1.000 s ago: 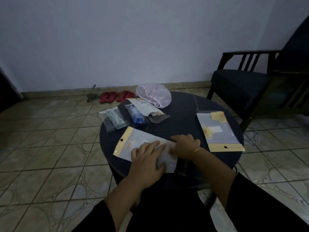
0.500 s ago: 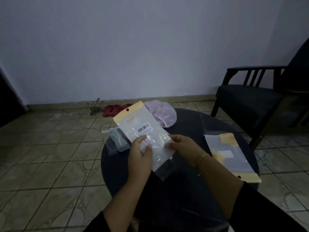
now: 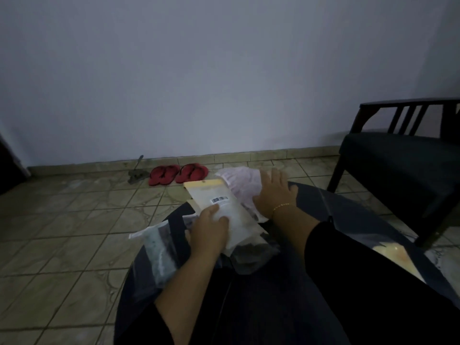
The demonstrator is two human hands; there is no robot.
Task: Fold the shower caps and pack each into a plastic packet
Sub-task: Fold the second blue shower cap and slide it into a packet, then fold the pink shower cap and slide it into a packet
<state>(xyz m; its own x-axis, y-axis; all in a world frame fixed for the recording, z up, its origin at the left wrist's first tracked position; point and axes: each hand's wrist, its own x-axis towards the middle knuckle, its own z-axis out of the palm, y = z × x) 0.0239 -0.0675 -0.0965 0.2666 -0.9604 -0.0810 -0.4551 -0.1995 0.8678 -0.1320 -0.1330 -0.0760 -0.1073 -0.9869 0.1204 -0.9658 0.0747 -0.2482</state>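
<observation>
My left hand (image 3: 210,231) grips a filled plastic packet (image 3: 225,207) with a yellow header and a barcode, held over the far left of the round dark table (image 3: 311,282). My right hand (image 3: 275,192) lies on a loose pink shower cap (image 3: 241,183) at the table's far edge, fingers spread over it. Another packed packet (image 3: 158,250) with a greenish cap lies at the table's left edge. A further packet (image 3: 390,256) with yellow patches lies at the right, partly hidden by my right sleeve.
A dark armchair (image 3: 398,165) stands to the right of the table. Red slippers (image 3: 178,173) and a grey tool (image 3: 135,174) lie on the tiled floor by the wall. More packets lie under the one I hold.
The packet went from flat on the table up into both hands. Now only my left hand holds it, farther out, and my right hand has gone forward onto the pink cap.
</observation>
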